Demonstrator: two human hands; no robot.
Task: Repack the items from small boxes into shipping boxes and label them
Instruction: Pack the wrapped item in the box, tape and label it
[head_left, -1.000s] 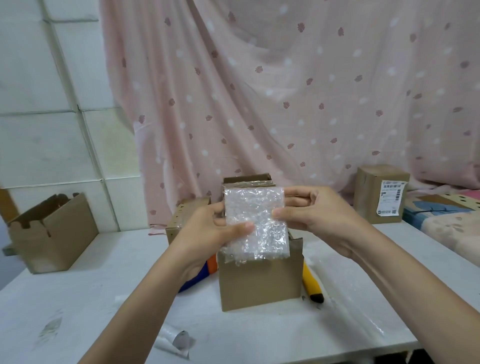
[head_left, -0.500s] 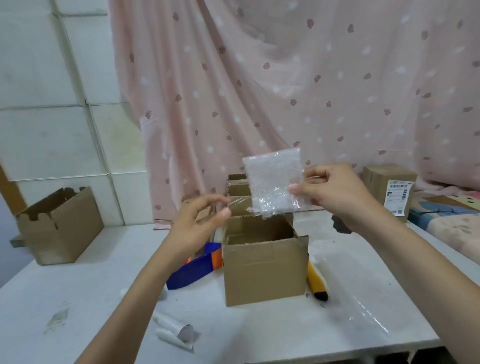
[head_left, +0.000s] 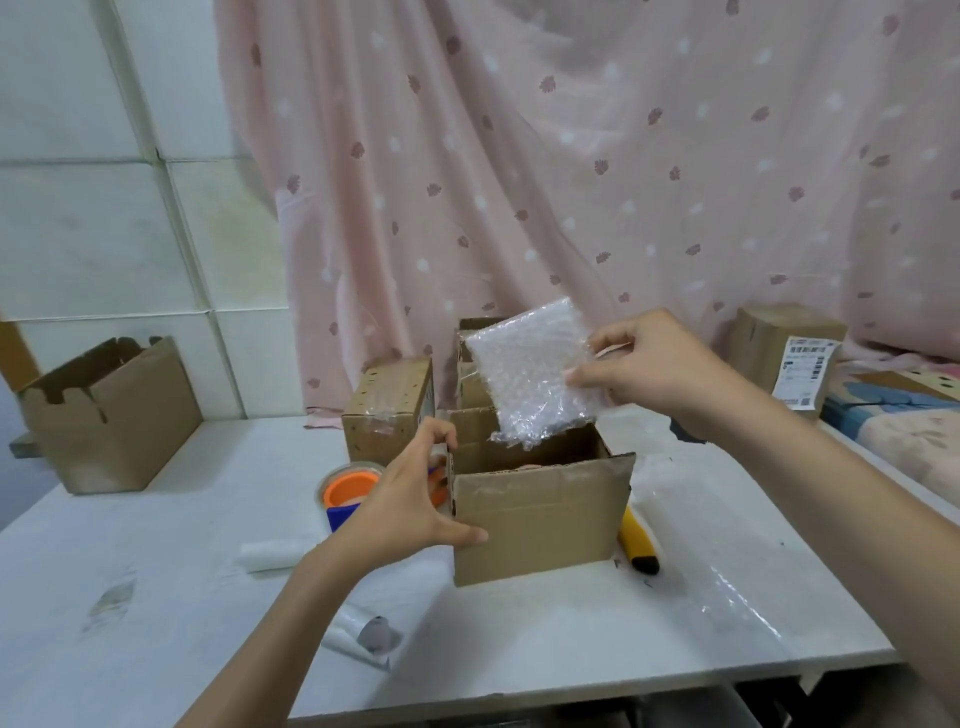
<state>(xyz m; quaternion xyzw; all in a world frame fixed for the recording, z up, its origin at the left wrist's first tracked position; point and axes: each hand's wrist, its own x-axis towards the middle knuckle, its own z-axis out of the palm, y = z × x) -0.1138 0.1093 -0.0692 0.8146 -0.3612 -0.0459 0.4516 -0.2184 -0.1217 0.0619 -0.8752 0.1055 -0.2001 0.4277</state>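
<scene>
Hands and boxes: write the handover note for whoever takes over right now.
Left hand: grips the left wall of the open shipping box at the table's centre, steadying it.
Right hand: pinches the bubble-wrap piece by its right edge, held above the box's open top.
Nearby: tape roll left of the box, yellow utility knife on its right, small boxes behind.
Done: one labelled box stands far right.
Left: put the bubble wrap in, close and tape the box, label it. Its contents are hard to make out.
</scene>
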